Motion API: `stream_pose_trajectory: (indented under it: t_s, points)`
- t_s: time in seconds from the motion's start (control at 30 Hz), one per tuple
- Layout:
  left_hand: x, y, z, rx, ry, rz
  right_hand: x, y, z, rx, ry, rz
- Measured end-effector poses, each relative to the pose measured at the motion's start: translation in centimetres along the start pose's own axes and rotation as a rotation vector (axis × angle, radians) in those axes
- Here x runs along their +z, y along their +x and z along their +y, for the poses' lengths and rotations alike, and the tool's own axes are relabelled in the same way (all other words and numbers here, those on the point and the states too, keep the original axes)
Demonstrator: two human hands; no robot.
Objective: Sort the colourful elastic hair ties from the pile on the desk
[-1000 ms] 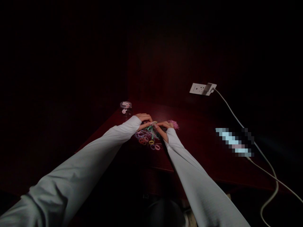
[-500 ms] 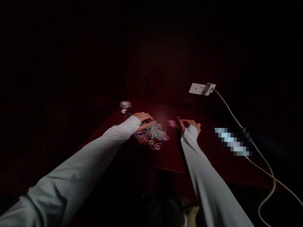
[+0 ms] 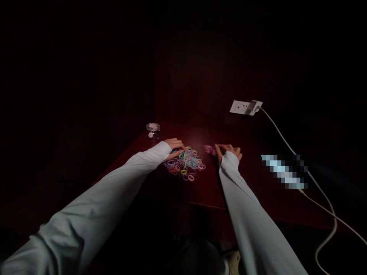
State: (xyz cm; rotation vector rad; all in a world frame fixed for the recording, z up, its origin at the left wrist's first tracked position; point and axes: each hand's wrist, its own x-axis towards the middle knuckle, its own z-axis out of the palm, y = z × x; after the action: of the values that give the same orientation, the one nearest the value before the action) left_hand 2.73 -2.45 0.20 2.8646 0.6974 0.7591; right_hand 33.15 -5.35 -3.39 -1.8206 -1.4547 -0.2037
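Observation:
A loose pile of small coloured hair ties (image 3: 187,164) lies on the dark red table. My left hand (image 3: 175,146) is at the pile's upper left edge, its thumb and index finger bent close together among the ties; it appears to pinch one, though the tie is hard to make out. Right of the pile is a small bunch of pink hair ties (image 3: 209,149). Beside that bunch is my right hand (image 3: 229,151), thumb and index tips together at its right edge, the other fingers curled. Anything between those tips is too small to see.
A clear round container (image 3: 153,130) with pink pieces stands at the back left. On the right lies a blurred-out phone-like device (image 3: 282,172) with a white cable (image 3: 318,202). A charger (image 3: 254,107) sits in the wall socket (image 3: 239,107). The table's front edge (image 3: 200,205) shows below.
My right thumb and index finger have come closer to each other and to the pink bunch. My left hand stays at the pile with slightly shifted fingers. The view has shifted slightly.

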Motion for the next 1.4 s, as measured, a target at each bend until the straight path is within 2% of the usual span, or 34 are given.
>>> stream_pose_trajectory:
  t_s: [0.17,0.4,0.63,0.8,1.0,1.1,1.17,1.3,1.4]
  points:
    - [0.3,0.0,-0.2,0.045,-0.023,0.008,0.4,-0.1,-0.2,0.133,0.068,0.030]
    - [-0.5,0.0,0.1,0.077,-0.041,-0.005,0.2,-0.5,-0.9,0.061,0.070,-0.005]
    - [-0.4,-0.1,0.4,0.028,0.026,-0.127,0.5,-0.6,-0.8,0.041,0.077,0.004]
    - [0.4,0.0,0.3,0.025,0.071,-0.111,0.6,-0.5,-0.8,0.019,0.086,-0.019]
    - [2.4,0.2,-1.4,0.048,0.073,-0.102,0.3,-0.6,-1.0,0.024,0.099,-0.045]
    - [3.0,0.4,-2.2,0.020,0.060,-0.081,-0.1,-0.9,-1.3,-0.036,0.102,-0.025]
    - [3.2,0.5,-2.3,0.002,0.033,-0.054,-0.5,-1.4,-1.9,-0.126,0.112,-0.029]
    - [3.1,0.6,-2.0,-0.038,-0.034,0.036,-0.7,-3.1,-4.1,-0.362,0.192,-0.120]
    - [2.9,0.6,-1.7,-0.064,-0.037,0.056,-0.2,-4.3,-5.8,-0.440,0.238,-0.173]
